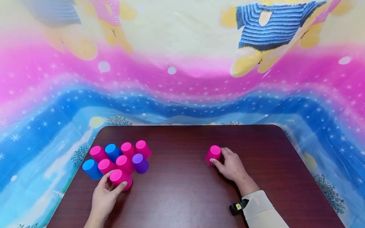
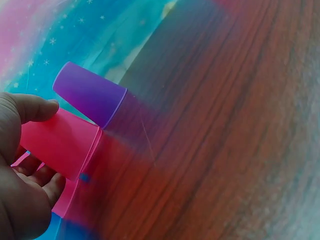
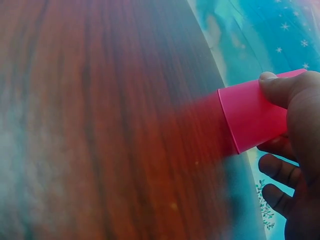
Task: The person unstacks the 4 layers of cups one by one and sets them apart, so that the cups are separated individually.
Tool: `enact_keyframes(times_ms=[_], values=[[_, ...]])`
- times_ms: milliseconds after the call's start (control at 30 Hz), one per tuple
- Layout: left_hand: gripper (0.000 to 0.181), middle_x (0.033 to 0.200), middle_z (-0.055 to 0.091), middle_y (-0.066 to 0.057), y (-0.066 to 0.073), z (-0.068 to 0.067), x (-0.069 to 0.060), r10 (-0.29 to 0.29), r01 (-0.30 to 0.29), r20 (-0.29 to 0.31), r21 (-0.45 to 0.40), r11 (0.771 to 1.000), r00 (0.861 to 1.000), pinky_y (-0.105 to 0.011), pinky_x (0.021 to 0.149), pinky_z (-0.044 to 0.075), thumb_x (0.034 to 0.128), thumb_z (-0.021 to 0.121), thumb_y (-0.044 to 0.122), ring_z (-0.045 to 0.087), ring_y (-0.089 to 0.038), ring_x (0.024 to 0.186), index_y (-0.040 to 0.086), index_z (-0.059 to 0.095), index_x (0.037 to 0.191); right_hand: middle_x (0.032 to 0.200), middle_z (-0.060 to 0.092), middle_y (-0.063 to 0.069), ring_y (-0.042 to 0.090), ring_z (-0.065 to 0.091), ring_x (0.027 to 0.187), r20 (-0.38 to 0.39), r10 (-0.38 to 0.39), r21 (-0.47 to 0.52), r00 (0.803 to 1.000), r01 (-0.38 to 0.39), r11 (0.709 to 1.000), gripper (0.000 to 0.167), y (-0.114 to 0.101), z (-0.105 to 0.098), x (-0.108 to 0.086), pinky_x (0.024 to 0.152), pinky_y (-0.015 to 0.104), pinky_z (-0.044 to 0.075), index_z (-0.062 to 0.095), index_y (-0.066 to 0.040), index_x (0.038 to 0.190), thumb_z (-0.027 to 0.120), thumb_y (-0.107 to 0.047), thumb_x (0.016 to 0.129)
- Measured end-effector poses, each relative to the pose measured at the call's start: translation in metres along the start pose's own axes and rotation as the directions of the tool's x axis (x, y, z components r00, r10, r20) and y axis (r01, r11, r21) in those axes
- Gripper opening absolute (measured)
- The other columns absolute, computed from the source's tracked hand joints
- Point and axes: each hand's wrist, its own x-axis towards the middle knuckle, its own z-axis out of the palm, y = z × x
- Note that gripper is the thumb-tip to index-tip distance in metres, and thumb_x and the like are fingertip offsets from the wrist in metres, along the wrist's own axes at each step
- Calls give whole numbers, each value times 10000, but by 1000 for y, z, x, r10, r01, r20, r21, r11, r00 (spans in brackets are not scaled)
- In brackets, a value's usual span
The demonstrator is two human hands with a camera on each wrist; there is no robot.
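Note:
My left hand (image 1: pixel 104 198) grips a pink cup (image 1: pixel 121 180) that is upside down at the front of a cluster of cups. Behind it stand more upside-down cups: several pink ones, a purple cup (image 1: pixel 140 163) at the right, a blue cup (image 1: pixel 92 169) at the left and another blue cup (image 1: pixel 113 153) farther back. In the left wrist view, thumb and fingers lie on both sides of the held pink cup (image 2: pixel 62 142). Over on the right, my right hand (image 1: pixel 232 164) holds a single pink cup (image 1: pixel 214 154), also upside down, between thumb and fingers. It appears to stand on the table.
The dark brown wooden table (image 1: pixel 171 196) has rounded far corners. A printed cloth (image 1: pixel 182 95) in pink and blue hangs around its back and sides. A black strap with a small device (image 1: pixel 238 207) hangs by the right sleeve (image 1: pixel 260 209).

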Motion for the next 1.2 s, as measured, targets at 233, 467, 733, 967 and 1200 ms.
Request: enact_keyframes(times_ms=[233, 467, 733, 967, 1200], values=[[848, 1546, 455, -210, -8, 0, 4, 6, -6, -18, 1, 1000, 1000, -592, 1141, 370, 883, 854, 265, 388, -432, 1463, 77, 377, 1558, 1186, 657, 130, 332, 634, 1095, -15, -13, -3, 1000, 13, 1000, 608, 1, 1, 0, 1001, 591, 487, 612, -33, 1302, 775, -468, 911], [847, 1548, 448, -221, -10, 0, 6, 12, -12, -14, 12, 1000, 1000, -602, 1128, 381, 890, 847, 276, 385, -450, 1456, 72, 371, 1559, 1187, 660, 137, 339, 635, 1094, -31, -25, -4, 999, 25, 1000, 611, 0, 3, 1, 990, 602, 486, 615, -25, 1301, 773, -471, 915], [732, 1488, 517, -198, -12, 4, 5, 75, -73, -36, 70, 995, 997, -552, 1078, 450, 912, 825, 267, 465, -426, 1399, 79, 437, 1504, 1225, 647, 143, 342, 627, 1124, -9, 1, -7, 1000, -1, 1000, 639, 0, 1, -1, 1006, 600, 482, 600, -21, 1335, 766, -476, 918], [676, 1437, 529, -186, -15, 9, 3, 144, -134, -72, 134, 982, 987, -582, 1069, 466, 923, 814, 235, 497, -421, 1360, 70, 467, 1479, 1220, 621, 145, 348, 614, 1103, 16, 42, -12, 999, -41, 999, 666, -4, 2, 0, 982, 589, 499, 567, -13, 1367, 754, -474, 924], [678, 1430, 525, -181, -15, 8, 2, 152, -136, -90, 165, 977, 984, -606, 1066, 470, 919, 817, 242, 495, -429, 1353, 78, 466, 1476, 1196, 621, 146, 350, 615, 1080, 19, 55, -15, 998, -55, 998, 668, -10, 4, 2, 964, 601, 506, 564, -5, 1369, 770, -451, 917]])
